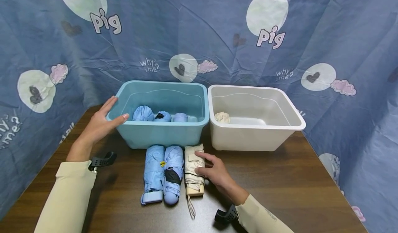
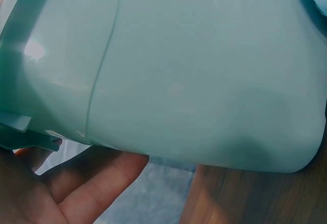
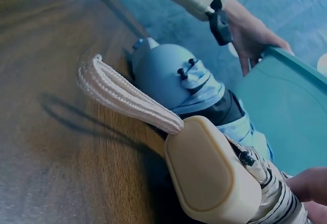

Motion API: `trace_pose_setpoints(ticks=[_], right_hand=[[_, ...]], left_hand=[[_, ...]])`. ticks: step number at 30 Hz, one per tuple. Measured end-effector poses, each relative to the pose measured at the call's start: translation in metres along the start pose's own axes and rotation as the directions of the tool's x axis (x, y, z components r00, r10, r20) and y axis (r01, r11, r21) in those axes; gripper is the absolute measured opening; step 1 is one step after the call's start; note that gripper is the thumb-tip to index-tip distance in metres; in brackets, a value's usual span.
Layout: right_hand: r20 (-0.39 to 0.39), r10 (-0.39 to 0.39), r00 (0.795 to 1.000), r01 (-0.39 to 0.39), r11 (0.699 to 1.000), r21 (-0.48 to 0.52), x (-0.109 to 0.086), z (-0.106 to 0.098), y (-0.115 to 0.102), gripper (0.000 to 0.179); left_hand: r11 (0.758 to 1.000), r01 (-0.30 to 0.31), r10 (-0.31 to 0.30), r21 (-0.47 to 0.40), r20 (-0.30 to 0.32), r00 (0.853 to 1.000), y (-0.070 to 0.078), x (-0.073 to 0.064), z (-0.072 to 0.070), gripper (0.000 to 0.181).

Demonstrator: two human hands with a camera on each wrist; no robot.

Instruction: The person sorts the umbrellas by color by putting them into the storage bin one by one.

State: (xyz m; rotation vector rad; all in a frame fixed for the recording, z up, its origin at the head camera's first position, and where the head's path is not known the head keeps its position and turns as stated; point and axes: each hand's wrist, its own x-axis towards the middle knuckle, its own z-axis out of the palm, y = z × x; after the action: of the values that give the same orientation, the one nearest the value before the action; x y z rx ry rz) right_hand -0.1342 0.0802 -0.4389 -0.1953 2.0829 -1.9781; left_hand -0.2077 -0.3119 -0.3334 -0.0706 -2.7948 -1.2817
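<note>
My left hand (image 1: pixel 98 125) rests at the left end of the teal bin (image 1: pixel 164 134), its thumb over the rim's front corner and its fingers along the outer side. In the left wrist view, fingers (image 2: pixel 104 185) lie against the bin's outside. My right hand (image 1: pixel 216 171) touches the right side of a folded beige umbrella (image 1: pixel 194 167) with fingers extended. That umbrella's handle (image 3: pixel 204 168) and cord loop (image 3: pixel 127 99) point toward me. Left of it lie two folded blue umbrellas, one with a flat handle (image 1: pixel 153 172), one with a rounded end and black band (image 1: pixel 172 174).
Inside the teal bin stand several rolled blue items (image 1: pixel 143 114), only partly visible. A white bin (image 1: pixel 258 138) adjoins it on the right, with a beige bundle (image 1: pixel 222 117) at its left end. Behind hangs a blue printed cloth (image 1: pixel 230 64). Everything stands on a wooden table (image 1: pixel 280 177).
</note>
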Motion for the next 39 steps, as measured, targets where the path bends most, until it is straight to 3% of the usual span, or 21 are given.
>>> trace_pose_setpoints(ticks=[17, 25, 33, 39], right_hand=[[-0.041, 0.033, 0.999, -0.027, 0.991, 0.128, -0.012, -0.023, -0.021, 0.055], [-0.028, 0.039, 0.999, -0.036, 0.994, 0.107, -0.029, -0.041, -0.038, 0.056], [0.035, 0.014, 0.999, -0.018, 0.993, 0.119, -0.047, -0.061, -0.059, 0.06], [0.016, 0.021, 1.0, -0.023, 0.993, 0.118, -0.059, -0.073, -0.071, 0.06]], left_hand=[[1.0, 0.0, 0.0, -0.007, -0.014, 1.0, 0.001, 0.001, 0.0, 0.09], [1.0, -0.01, 0.01, -0.01, 0.002, 1.0, 0.001, 0.001, 0.002, 0.088], [1.0, 0.007, -0.007, -0.004, -0.007, 1.0, 0.0, 0.0, 0.0, 0.089], [1.0, 0.01, -0.01, 0.005, -0.007, 1.0, 0.0, -0.001, 0.0, 0.09]])
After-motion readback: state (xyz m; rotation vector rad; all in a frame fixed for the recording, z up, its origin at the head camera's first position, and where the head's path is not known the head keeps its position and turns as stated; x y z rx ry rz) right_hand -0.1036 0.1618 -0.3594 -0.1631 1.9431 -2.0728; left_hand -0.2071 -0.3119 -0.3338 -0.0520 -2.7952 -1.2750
